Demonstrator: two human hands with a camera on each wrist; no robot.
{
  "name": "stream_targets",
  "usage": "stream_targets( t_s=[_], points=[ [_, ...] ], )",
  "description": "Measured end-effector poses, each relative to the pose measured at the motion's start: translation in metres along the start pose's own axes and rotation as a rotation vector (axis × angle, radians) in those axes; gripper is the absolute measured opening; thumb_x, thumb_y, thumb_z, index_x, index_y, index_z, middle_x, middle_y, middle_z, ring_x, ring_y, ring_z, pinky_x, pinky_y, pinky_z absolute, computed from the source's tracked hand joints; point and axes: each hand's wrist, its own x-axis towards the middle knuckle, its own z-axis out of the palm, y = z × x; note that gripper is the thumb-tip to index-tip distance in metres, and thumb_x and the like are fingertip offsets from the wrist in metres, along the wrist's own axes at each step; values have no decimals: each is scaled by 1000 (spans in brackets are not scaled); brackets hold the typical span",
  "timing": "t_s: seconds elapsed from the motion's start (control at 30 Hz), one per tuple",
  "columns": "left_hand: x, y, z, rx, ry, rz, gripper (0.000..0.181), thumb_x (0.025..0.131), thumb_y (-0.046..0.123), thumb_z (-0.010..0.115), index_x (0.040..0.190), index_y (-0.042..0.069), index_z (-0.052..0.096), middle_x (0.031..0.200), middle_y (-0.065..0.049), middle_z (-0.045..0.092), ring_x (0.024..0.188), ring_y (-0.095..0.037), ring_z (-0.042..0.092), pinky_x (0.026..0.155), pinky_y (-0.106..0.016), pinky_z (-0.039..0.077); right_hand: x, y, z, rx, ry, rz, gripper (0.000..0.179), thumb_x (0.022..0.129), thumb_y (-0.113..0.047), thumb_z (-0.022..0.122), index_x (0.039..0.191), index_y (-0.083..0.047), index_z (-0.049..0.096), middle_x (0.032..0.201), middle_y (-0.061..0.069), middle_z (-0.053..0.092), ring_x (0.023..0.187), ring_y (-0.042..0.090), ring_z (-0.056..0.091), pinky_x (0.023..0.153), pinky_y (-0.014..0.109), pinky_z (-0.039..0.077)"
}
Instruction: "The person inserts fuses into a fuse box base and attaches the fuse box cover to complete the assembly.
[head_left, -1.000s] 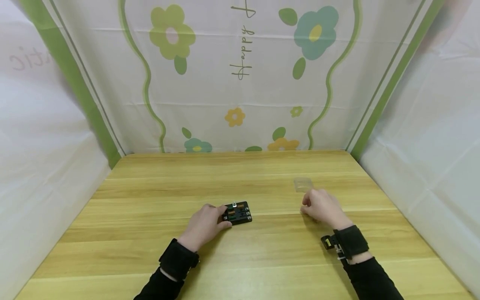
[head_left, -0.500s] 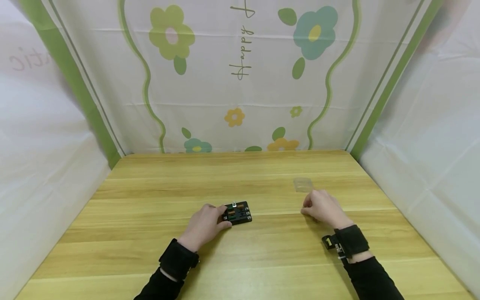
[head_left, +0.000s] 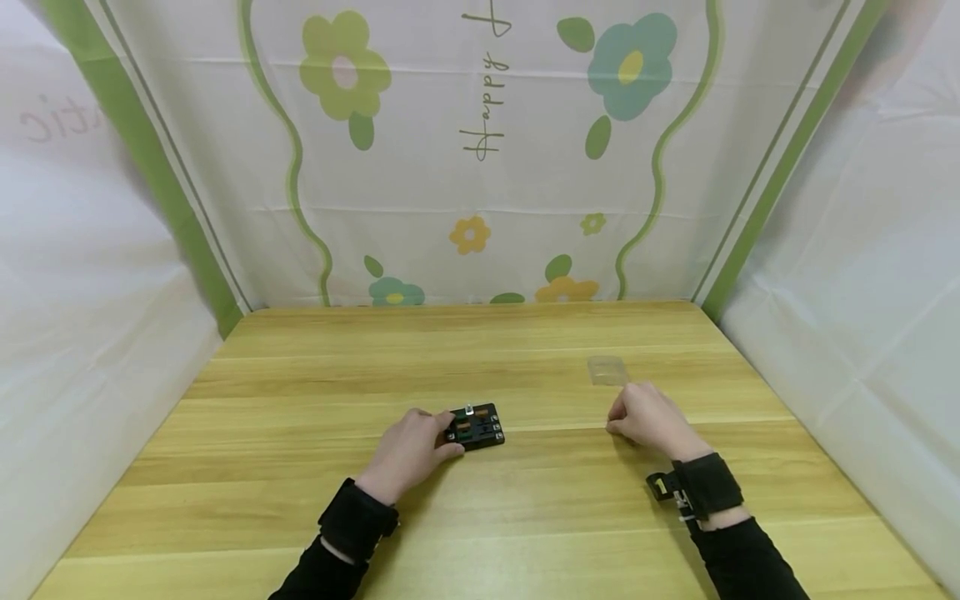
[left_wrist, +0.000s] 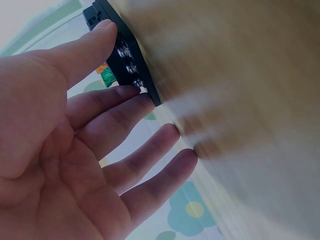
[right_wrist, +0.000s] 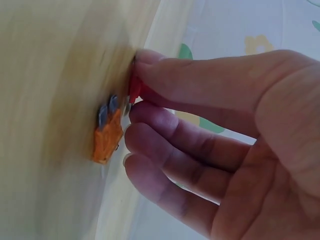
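Observation:
A black fuse block (head_left: 477, 426) with orange and green blade fuses in it lies on the wooden table. My left hand (head_left: 408, 454) grips its left end between thumb and fingers; the left wrist view shows the block's edge (left_wrist: 131, 60) with metal screws. To the right, my right hand (head_left: 651, 419) is down at the table surface. Its thumb and index finger pinch a red blade fuse (right_wrist: 134, 86), partly hidden by the fingertips. An orange blade fuse (right_wrist: 107, 136) with two grey prongs lies on the table beside those fingers.
A clear plastic cover (head_left: 607, 370) lies on the table just beyond my right hand. White flowered cloth (head_left: 480, 183) rises behind the table (head_left: 480, 342), and cloth walls stand at both sides.
My right hand has shifted slightly to the right, its fingertips drawing closer together. The left hand and the fuse block stay in place.

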Motion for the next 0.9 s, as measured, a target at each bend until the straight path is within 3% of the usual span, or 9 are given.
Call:
stream_targets(
  t_s=[0.17, 0.47, 0.73, 0.9],
  points=[
    [0, -1, 1, 5, -3, -2, 49, 87, 37, 75, 123, 5, 68, 101, -18, 67, 97, -35, 62, 75, -47, 52, -1, 1, -1, 14, -22, 4, 12, 82, -5, 77, 73, -12, 79, 56, -10, 57, 47, 6, 40, 49, 26, 33],
    [1, -1, 1, 1, 3, 0, 50, 87, 37, 75, 124, 4, 68, 104, -17, 68, 99, -36, 62, 78, -48, 52, 1, 1, -3, -2, -30, -15, 19, 81, -1, 75, 68, -14, 78, 57, -11, 57, 46, 6, 36, 49, 25, 32],
    [1, -1, 2, 0, -2, -7, 51, 87, 38, 75, 125, 5, 67, 106, -18, 68, 101, -36, 62, 81, -49, 52, 0, 0, -1, -19, -40, -35, 34, 82, 1, 72, 54, -18, 65, 46, -16, 33, 44, 5, 27, 47, 24, 25],
    [1, -2, 3, 5, -2, -9, 51, 87, 39, 75, 125, 5, 67, 105, -17, 68, 101, -36, 62, 82, -49, 52, -2, -1, 1, -36, -26, -64, 50, 81, 4, 68, 47, -23, 43, 49, -15, 18, 45, 4, 18, 48, 23, 19]
  ],
)
